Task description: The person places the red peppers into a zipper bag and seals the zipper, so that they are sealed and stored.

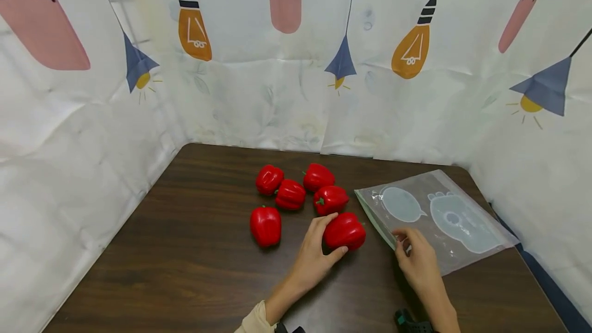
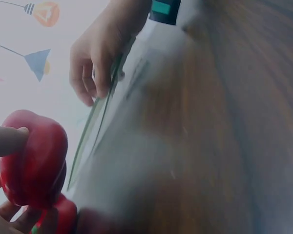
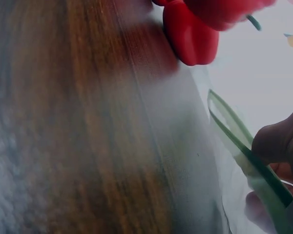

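In the head view my left hand (image 1: 314,251) grips a red bell pepper (image 1: 344,231), thumb and fingers around its left side. The left wrist view shows this bell pepper (image 2: 34,156) raised off the table. My right hand (image 1: 418,256) pinches the near-left edge of a clear zip bag (image 1: 416,209) with pale printed shapes. In the right wrist view the bag's green-edged mouth (image 3: 234,131) stands slightly parted beside the thumb. Several more red bell peppers (image 1: 290,194) lie in a loose group beyond and left of my left hand.
A dark wood-patterned table (image 1: 162,251) carries everything. White cloth (image 1: 259,102) printed with lamps and bulbs hangs behind it and at both sides. A dark watch-like band (image 1: 411,322) sits on the right wrist.
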`<state>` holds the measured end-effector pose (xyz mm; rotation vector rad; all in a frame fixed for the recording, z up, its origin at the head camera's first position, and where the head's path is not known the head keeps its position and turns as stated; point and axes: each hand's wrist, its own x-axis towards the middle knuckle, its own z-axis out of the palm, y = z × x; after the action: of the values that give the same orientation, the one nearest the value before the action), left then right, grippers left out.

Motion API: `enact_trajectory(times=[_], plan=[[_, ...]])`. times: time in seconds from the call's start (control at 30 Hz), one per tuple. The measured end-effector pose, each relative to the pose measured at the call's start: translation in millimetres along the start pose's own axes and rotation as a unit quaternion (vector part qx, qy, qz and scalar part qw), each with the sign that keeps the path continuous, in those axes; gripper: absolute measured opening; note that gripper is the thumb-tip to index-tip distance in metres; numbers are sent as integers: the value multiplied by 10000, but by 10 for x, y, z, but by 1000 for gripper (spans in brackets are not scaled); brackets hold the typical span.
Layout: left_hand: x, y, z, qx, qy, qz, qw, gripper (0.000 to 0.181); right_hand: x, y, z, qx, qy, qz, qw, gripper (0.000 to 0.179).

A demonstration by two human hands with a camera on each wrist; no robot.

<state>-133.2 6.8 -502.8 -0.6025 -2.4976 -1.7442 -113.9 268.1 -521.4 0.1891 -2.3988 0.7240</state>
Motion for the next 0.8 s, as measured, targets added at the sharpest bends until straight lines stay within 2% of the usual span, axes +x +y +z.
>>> enact_trajectory(times=[0.33,0.47,0.67,0.8], plan=[[153,115,257,-336,-21,-136,9993,69,-16,-4,5,-6,291,-36,9996,37],[233,109,373,-545,58,-407,9977,68,-8,-8,9,-7,343,-49,9994,36],[330,123,576,-989,494,-729,9912,67,12,-14,15,-72,297,69,9995,35],[340,147,713,-1304,789,-724,9857,68,19,-19,17,-56,332,47,9994,34]])
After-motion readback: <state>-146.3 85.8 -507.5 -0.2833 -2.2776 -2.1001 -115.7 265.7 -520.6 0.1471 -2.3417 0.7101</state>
